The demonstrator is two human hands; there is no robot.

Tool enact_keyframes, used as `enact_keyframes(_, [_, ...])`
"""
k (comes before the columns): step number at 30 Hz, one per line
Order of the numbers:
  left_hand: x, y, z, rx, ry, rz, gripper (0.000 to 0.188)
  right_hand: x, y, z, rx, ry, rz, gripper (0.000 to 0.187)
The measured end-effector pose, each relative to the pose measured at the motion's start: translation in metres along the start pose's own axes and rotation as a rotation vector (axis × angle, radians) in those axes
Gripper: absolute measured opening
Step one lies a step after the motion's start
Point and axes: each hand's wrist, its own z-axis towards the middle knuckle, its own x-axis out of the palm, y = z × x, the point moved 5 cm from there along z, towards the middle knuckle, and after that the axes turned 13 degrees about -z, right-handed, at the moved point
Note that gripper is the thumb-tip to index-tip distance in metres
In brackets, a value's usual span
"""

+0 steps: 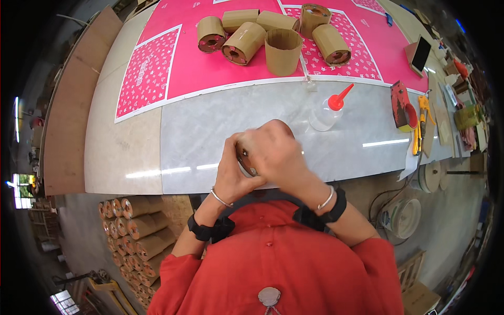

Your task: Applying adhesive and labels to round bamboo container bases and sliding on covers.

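In front of my chest, at the table's near edge, my left hand (pixel 229 170) is wrapped round the side of a cardboard tube (pixel 243 159). Its round end shows a dark rim with small shiny spots. My right hand (pixel 274 156) is closed over the tube and slightly blurred; its fingers hide most of the end, and what they pinch is hidden. Beyond my right hand stands a clear squeeze bottle (pixel 324 117) with a red slanted nozzle. Further back, several brown cardboard tubes (pixel 283 55) stand or lie on pink printed sheets (pixel 184 79).
To the right are a red tape dispenser (pixel 401 107), a yellow-handled tool (pixel 421 123) and a phone on a stand (pixel 419 54). Several stacked tubes (pixel 139 228) stand below the table at left. A white bucket (pixel 403 218) sits on the floor at right. A wooden board (pixel 73 105) borders the left.
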Motion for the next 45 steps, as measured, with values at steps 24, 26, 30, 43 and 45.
enact_keyframes(24, [0.016, -0.021, -0.004, 0.348, 0.091, 0.215, 0.084, -0.014, 0.010, 0.003, -0.007, 0.161, 0.053, 0.014])
enact_keyframes(26, [0.012, -0.018, -0.005, 0.339, 0.089, 0.209, 0.084, 0.004, -0.015, -0.002, 0.197, 0.292, -0.155, 0.015])
enact_keyframes(30, [0.008, -0.015, -0.007, 0.119, 0.106, 0.160, 0.089, 0.001, -0.063, -0.016, -0.019, 0.109, -0.331, 0.012])
enact_keyframes(43, [-0.002, 0.003, -0.008, 0.279, 0.073, 0.243, 0.091, 0.012, -0.045, -0.011, 0.048, 0.148, -0.270, 0.013])
enact_keyframes(45, [-0.004, -0.005, -0.004, 0.352, 0.121, 0.376, 0.090, -0.002, -0.051, -0.011, 0.219, 0.105, -0.151, 0.018])
